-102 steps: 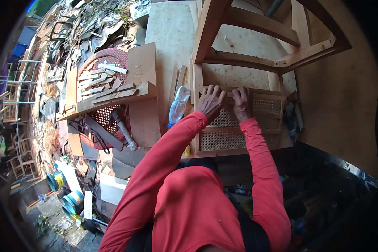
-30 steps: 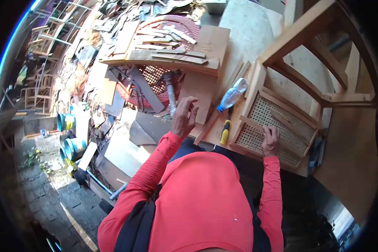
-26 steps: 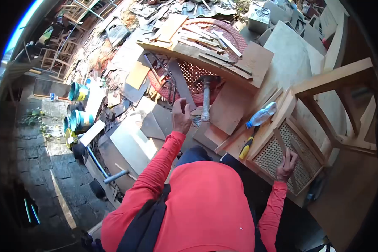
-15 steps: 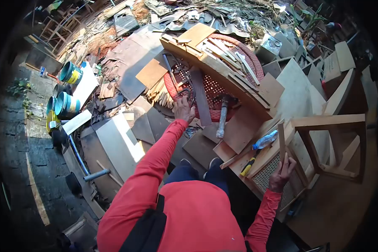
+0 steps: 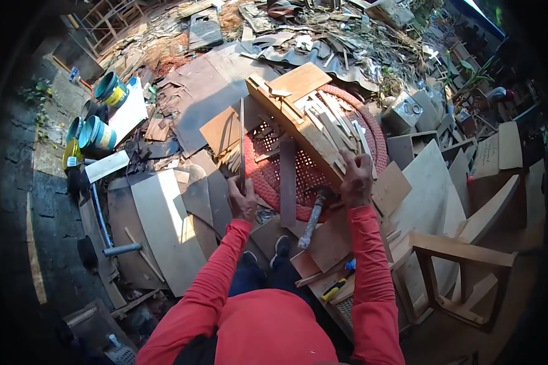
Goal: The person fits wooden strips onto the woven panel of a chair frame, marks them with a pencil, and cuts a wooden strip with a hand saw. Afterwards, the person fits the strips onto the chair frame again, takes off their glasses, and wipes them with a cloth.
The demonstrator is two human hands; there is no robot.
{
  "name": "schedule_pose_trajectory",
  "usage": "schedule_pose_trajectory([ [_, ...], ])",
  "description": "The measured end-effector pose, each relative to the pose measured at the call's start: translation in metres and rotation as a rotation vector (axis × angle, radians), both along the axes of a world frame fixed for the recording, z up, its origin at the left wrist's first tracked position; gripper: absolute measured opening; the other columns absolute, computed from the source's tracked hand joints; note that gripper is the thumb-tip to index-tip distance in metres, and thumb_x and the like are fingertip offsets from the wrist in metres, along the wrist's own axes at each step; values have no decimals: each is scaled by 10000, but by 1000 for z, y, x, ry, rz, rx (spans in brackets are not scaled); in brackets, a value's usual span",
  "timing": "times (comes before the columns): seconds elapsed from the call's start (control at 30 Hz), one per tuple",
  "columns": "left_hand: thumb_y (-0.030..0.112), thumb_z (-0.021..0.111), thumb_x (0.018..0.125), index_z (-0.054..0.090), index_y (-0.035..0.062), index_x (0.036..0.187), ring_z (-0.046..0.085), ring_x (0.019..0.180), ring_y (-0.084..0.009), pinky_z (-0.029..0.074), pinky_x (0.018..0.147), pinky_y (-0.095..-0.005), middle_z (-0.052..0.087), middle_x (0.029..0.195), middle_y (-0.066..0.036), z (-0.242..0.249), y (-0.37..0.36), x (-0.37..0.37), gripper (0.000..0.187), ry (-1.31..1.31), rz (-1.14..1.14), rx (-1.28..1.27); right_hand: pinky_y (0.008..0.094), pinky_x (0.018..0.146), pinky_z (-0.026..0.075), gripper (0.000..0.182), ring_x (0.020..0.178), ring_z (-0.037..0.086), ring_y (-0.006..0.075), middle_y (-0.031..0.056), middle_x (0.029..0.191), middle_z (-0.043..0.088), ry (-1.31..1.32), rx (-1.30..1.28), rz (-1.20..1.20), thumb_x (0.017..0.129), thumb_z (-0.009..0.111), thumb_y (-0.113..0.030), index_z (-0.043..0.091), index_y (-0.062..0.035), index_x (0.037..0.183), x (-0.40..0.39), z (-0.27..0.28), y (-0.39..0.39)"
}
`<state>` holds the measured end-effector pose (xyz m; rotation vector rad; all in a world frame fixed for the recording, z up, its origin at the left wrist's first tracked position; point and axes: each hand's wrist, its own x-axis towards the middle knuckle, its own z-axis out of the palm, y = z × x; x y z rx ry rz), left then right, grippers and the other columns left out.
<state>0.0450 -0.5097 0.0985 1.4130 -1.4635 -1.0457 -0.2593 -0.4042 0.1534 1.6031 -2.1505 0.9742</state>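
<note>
My left hand [image 5: 242,199] is closed around the handle end of a hacksaw [image 5: 242,137], which stands upright and is seen nearly edge-on at the left of a red woven round seat [image 5: 263,145]. My right hand [image 5: 356,179] is curled in a fist at the near end of a thick wooden board [image 5: 298,125] set on edge across the seat. The thin wooden strip it held earlier is hidden by the fingers. Between my hands lie a dark flat strip [image 5: 288,182] and a hammer [image 5: 312,224] with a wrapped handle.
Thin wood offcuts [image 5: 335,125] are piled behind the board. To the right stands a wooden chair frame [image 5: 463,249], with a yellow-black screwdriver [image 5: 336,288] nearer me. Paint buckets [image 5: 96,135] stand at the left. Plywood sheets [image 5: 158,228] cover the ground.
My left hand has taken hold of the hacksaw and raised it upright. My right hand has moved from beside the chair frame up and left to the thick board. The view has shifted.
</note>
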Motion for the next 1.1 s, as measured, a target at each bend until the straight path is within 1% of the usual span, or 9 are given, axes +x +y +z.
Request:
schedule_pose_trajectory([
  [0.1, 292, 612, 1121, 567, 6, 1042, 607, 707, -178, 508, 660, -362, 611, 824, -91, 8, 6, 26, 300, -107, 62, -215, 458, 785, 497, 499, 926, 558, 346, 145, 955, 514, -72, 41, 75, 834, 608, 38, 736, -101, 1296, -4, -18, -53],
  [0.2, 273, 578, 1139, 546, 27, 988, 554, 676, -127, 473, 632, -322, 580, 762, -42, 31, 20, 40, 291, 0, 68, -65, 451, 739, 511, 482, 929, 580, 341, 145, 977, 531, -67, 146, 90, 886, 616, 31, 725, -131, 1327, 3, -36, -91],
  [0.3, 294, 557, 1157, 529, 66, 999, 481, 639, -53, 391, 567, -234, 522, 778, 16, 32, 23, 43, 279, -1, 47, -121, 455, 772, 515, 495, 958, 570, 353, 154, 988, 524, -83, 174, 109, 855, 604, 27, 732, -132, 1305, 5, -46, -117],
  [0.57, 291, 563, 1154, 539, 62, 998, 474, 620, -50, 383, 559, -240, 521, 776, 19, 36, 26, 27, 278, -70, -46, -126, 452, 800, 528, 500, 987, 581, 374, 169, 1021, 534, -102, 221, 144, 844, 622, 44, 725, -119, 1305, 0, -45, -148],
  [0.6, 289, 562, 1154, 539, 60, 999, 474, 620, -49, 382, 559, -241, 519, 776, 19, 42, 28, 26, 277, -86, -61, -99, 451, 788, 524, 452, 952, 584, 375, 170, 992, 539, -98, 269, 119, 852, 622, 55, 724, -98, 1265, 0, -33, -143],
  [0.67, 288, 561, 1154, 553, 52, 1010, 473, 622, -48, 378, 562, -235, 521, 780, 19, 46, 39, 32, 277, -105, -80, -98, 447, 774, 515, 400, 922, 584, 368, 170, 958, 546, -112, 123, 155, 868, 632, 57, 720, -81, 1233, -5, -1, -119],
  [0.8, 287, 554, 1157, 585, 31, 1073, 460, 628, -46, 363, 567, -224, 517, 786, 26, 56, 45, 25, 271, 6, -74, -99, 453, 780, 498, 434, 897, 564, 347, 146, 945, 541, -188, 103, 74, 886, 659, 17, 717, -83, 1304, -19, 18, -40],
  [0.93, 263, 505, 1175, 591, 27, 1158, 444, 647, -43, 358, 568, -224, 503, 792, 35, 69, 48, 13, 252, 22, -211, -66, 466, 840, 483, 463, 932, 549, 339, 128, 958, 536, -60, 207, 53, 870, 655, -33, 723, -97, 1323, -18, -11, 13],
  [1.1, 275, 505, 1176, 593, 28, 1142, 469, 665, -52, 384, 586, -232, 518, 804, 15, 68, 59, -14, 264, 86, -294, -81, 478, 866, 456, 490, 966, 533, 341, 122, 980, 527, -20, 239, 5, 861, 622, -94, 723, -140, 1338, -10, -44, 20],
])
